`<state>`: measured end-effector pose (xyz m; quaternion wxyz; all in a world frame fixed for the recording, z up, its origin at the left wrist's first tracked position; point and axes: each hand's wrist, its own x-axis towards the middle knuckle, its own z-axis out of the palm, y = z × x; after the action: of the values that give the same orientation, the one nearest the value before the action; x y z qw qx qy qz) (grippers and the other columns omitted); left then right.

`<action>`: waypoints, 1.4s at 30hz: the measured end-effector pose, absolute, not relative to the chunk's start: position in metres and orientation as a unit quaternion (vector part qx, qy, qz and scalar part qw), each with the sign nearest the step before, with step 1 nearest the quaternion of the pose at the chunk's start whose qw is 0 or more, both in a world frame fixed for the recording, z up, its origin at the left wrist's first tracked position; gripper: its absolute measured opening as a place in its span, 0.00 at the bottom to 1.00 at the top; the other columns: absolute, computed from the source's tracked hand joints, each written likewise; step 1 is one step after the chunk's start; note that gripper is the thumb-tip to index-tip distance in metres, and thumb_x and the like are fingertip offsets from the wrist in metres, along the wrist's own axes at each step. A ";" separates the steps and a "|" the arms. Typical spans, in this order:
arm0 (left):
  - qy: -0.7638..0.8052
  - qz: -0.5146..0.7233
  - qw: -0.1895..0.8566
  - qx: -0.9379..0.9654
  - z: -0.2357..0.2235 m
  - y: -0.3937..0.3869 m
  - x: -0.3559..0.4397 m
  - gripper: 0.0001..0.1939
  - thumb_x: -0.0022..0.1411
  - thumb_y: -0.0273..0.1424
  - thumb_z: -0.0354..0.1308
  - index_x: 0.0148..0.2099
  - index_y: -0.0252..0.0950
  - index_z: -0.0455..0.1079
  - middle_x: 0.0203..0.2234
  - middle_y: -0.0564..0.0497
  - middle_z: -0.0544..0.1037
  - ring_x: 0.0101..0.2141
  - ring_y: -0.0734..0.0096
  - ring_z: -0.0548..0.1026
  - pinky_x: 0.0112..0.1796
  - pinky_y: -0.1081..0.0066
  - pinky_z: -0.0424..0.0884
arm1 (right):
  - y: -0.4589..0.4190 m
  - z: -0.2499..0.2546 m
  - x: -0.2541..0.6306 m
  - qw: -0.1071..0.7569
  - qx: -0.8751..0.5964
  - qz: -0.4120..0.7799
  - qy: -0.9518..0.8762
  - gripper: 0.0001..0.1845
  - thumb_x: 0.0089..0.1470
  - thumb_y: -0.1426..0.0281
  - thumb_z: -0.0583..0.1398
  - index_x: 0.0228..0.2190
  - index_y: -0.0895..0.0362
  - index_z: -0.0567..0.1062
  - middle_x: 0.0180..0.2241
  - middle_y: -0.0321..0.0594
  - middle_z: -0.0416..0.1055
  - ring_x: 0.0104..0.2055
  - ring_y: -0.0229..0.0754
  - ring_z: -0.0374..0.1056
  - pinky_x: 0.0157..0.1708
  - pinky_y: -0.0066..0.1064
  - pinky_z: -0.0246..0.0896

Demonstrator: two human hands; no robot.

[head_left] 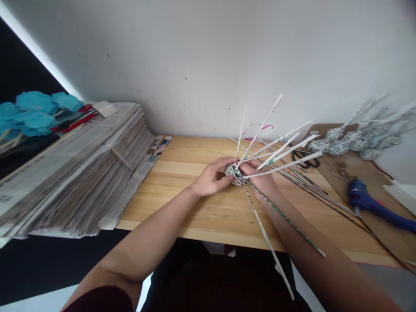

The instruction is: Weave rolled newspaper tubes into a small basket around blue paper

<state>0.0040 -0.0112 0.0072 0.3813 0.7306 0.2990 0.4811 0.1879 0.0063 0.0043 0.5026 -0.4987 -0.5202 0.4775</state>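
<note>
Step in hand, as judged: weaving paper strands around a small woven piece. The piece is held just above or against the tabletop, near its middle; the view does not settle which.

Grip state: the left hand is clamped on the piece, fingers along the far side and thumb along the near side. The right hand is drawn in at the right edge, fingers gathered where the strands emerge. Its exact contact is partly hidden by the strands and cannot be told.

Position: the piece lies between the two hands, touching the left fingers and thumb. White strands fan out from it, away from the body and to the right. A green-marked strand and a speckled strand extend toward the body.

Next move, as judged: this calls for a steady left hold while the right hand separates one strand and folds it snugly against its neighbour.
</note>
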 end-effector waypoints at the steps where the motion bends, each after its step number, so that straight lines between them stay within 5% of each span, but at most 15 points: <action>1: 0.295 0.486 0.398 0.720 0.008 -0.011 0.003 0.23 0.62 0.33 0.64 0.59 0.40 0.76 0.59 0.40 0.75 0.59 0.51 0.72 0.61 0.54 0.65 | 0.008 0.002 0.189 0.502 -0.491 0.480 -0.526 0.15 0.46 0.56 0.69 0.27 0.54 0.82 0.28 0.38 0.80 0.30 0.42 0.73 0.31 0.32 0.66; 6: 0.339 0.516 0.470 0.631 0.004 -0.006 0.009 0.18 0.67 0.43 0.59 0.48 0.35 0.81 0.48 0.41 0.83 0.50 0.57 0.79 0.55 0.59 0.70 | 0.005 0.005 0.189 0.477 -0.498 0.462 -0.558 0.15 0.46 0.55 0.70 0.27 0.55 0.81 0.27 0.38 0.79 0.30 0.43 0.72 0.31 0.33 0.66; 11: 0.372 0.515 0.533 0.559 0.003 -0.006 0.015 0.22 0.53 0.43 0.72 0.43 0.32 0.79 0.38 0.43 0.84 0.36 0.66 0.80 0.39 0.69 0.75 | -0.003 0.020 0.185 0.452 -0.512 0.481 -0.549 0.16 0.44 0.56 0.71 0.23 0.55 0.79 0.24 0.36 0.77 0.27 0.41 0.70 0.29 0.32 0.64; 17: 0.385 0.515 0.632 0.431 0.007 -0.006 0.012 0.25 0.46 0.41 0.76 0.43 0.33 0.78 0.31 0.48 0.82 0.27 0.70 0.78 0.31 0.69 0.75 | 0.001 0.012 0.183 0.477 -0.451 0.551 -0.515 0.21 0.41 0.52 0.72 0.28 0.55 0.80 0.25 0.37 0.77 0.25 0.41 0.69 0.27 0.35 0.65; 23: 0.400 0.523 0.675 0.332 0.013 -0.001 0.007 0.20 0.44 0.36 0.76 0.38 0.33 0.74 0.28 0.50 0.79 0.27 0.70 0.77 0.30 0.67 0.78 | 0.009 0.003 0.182 0.570 -0.402 0.505 -0.509 0.23 0.39 0.58 0.74 0.38 0.52 0.80 0.35 0.37 0.79 0.36 0.43 0.72 0.39 0.37 0.70; 28: 0.405 0.526 0.682 0.306 0.014 0.002 0.003 0.16 0.49 0.35 0.72 0.38 0.34 0.73 0.30 0.50 0.79 0.30 0.69 0.78 0.33 0.66 0.80 | 0.004 0.006 0.190 0.520 -0.396 0.472 -0.591 0.28 0.45 0.62 0.71 0.48 0.53 0.76 0.49 0.44 0.78 0.51 0.50 0.73 0.48 0.43 0.70; 32: 0.399 0.538 0.673 0.314 0.013 0.003 0.001 0.15 0.51 0.34 0.70 0.38 0.34 0.72 0.31 0.50 0.79 0.30 0.70 0.77 0.33 0.67 0.79 | -0.003 0.009 0.188 0.499 -0.366 0.483 -0.619 0.36 0.46 0.61 0.71 0.56 0.49 0.71 0.61 0.44 0.70 0.65 0.53 0.63 0.60 0.48 0.63; 35: 0.399 0.545 0.666 0.316 0.013 0.003 0.000 0.14 0.50 0.32 0.69 0.39 0.34 0.71 0.31 0.51 0.79 0.29 0.70 0.77 0.32 0.68 0.78 | -0.004 0.011 0.185 0.546 -0.404 0.445 -0.583 0.27 0.48 0.57 0.71 0.49 0.49 0.74 0.56 0.43 0.72 0.62 0.51 0.65 0.60 0.47 0.61; 38: 0.406 0.546 0.661 0.315 0.013 0.003 0.001 0.14 0.50 0.31 0.69 0.39 0.34 0.71 0.30 0.51 0.79 0.28 0.71 0.77 0.31 0.68 0.77 | -0.002 0.013 0.185 0.605 -0.424 0.397 -0.544 0.20 0.46 0.59 0.71 0.39 0.50 0.75 0.45 0.40 0.75 0.52 0.48 0.70 0.50 0.41 0.67; 42: 0.418 0.551 0.651 0.313 0.012 0.004 0.001 0.15 0.49 0.31 0.68 0.40 0.34 0.71 0.29 0.50 0.79 0.28 0.70 0.77 0.32 0.68 0.77 | -0.007 0.019 0.185 0.570 -0.399 0.377 -0.612 0.14 0.51 0.65 0.68 0.41 0.50 0.80 0.38 0.39 0.77 0.41 0.44 0.71 0.42 0.38 0.68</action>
<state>0.0013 0.0039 0.0124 0.6506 0.3127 0.4180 0.5515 0.1849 -0.0073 0.0186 0.5698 -0.3994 -0.6116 0.3766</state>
